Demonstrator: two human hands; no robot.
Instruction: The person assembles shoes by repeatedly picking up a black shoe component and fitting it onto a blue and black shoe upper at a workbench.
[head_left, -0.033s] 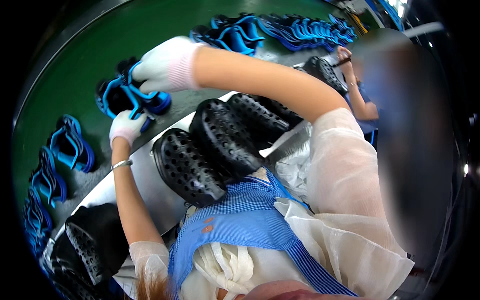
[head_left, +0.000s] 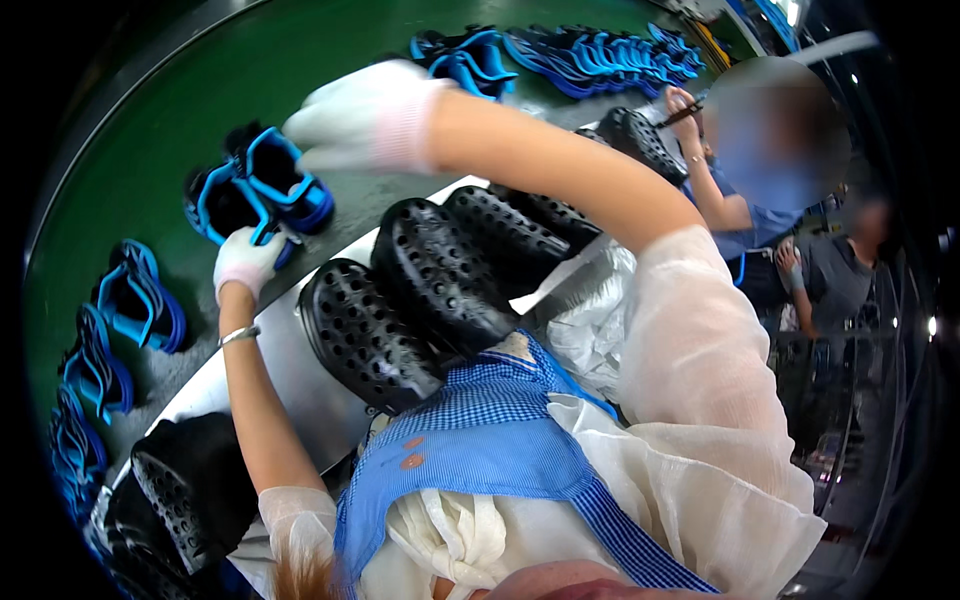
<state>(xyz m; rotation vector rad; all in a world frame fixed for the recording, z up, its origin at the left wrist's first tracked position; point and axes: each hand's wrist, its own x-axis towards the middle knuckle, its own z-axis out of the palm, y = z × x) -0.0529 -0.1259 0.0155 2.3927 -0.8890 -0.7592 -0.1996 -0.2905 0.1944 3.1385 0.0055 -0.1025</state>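
The left hand, in a white knit glove, closes its fingers on the lower edge of a pair of black foam clogs with bright blue straps and lining, which sits on the green conveyor belt at about ten o'clock in the head view. The right hand, gloved the same, lies curled over the top of that pair at eleven o'clock; whether it grips or only rests there cannot be told.

Just below the pair, from seven to one o'clock, runs a grey metal ledge bearing a row of black perforated clog uppers, overlapping one another. More blue-and-black clogs lie at nine o'clock, and a further line at twelve to one. At two o'clock another person's hand holds a black upper.
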